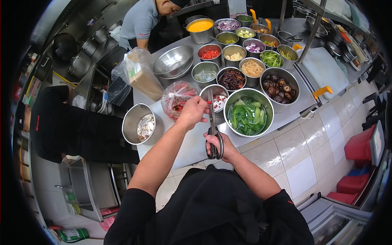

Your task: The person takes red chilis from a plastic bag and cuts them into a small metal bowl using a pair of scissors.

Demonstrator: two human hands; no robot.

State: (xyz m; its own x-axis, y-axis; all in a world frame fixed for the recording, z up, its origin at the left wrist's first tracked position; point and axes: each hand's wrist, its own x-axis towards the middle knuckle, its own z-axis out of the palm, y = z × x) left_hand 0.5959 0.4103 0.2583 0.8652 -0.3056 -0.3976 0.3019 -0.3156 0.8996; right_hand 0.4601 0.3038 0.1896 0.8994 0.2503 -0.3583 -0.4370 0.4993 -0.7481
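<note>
My left hand (193, 111) pinches a small red chili (209, 102) above a steel pot of cut chili pieces (219, 102). Black-handled scissors (213, 130) are gripped in my right hand (220, 145), their blades pointing up beside the chili. Just left of my left hand sits a clear plastic bag of red chilies (176, 98). To the right of the scissors stands a pot of leafy greens in water (250, 112). A steel pot with some pieces at its bottom (143, 123) is at the left of the table.
Behind are several metal containers, including dried chilies (231, 79), mushrooms (280, 87) and orange liquid (200, 26). Steel colanders (173, 61) and a tall plastic bag (141, 75) stand at left. One person (143, 22) is behind the table, another (77, 122) at left.
</note>
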